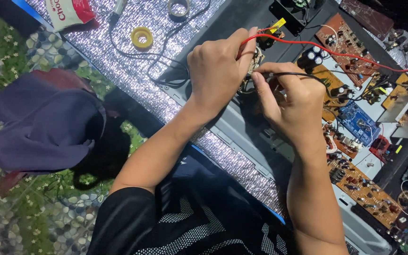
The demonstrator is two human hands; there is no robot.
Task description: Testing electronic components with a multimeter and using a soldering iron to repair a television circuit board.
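Head view: left hand (218, 71) at upper centre, fingers closed around a small circuit part (256, 60) and pinching the red wire (336, 51) that runs off right. Right hand (291, 101) just beside it, fingertips pinching the black wire (289, 74) against the same part. Brown circuit boards (364, 189) lie at right; yellow tape roll (141, 37) upper left.

It was an electronics repair workshop: bare circuit boards (365, 194), loose wires (336, 51) and tape rolls (141, 37) covered the counter (133, 71).
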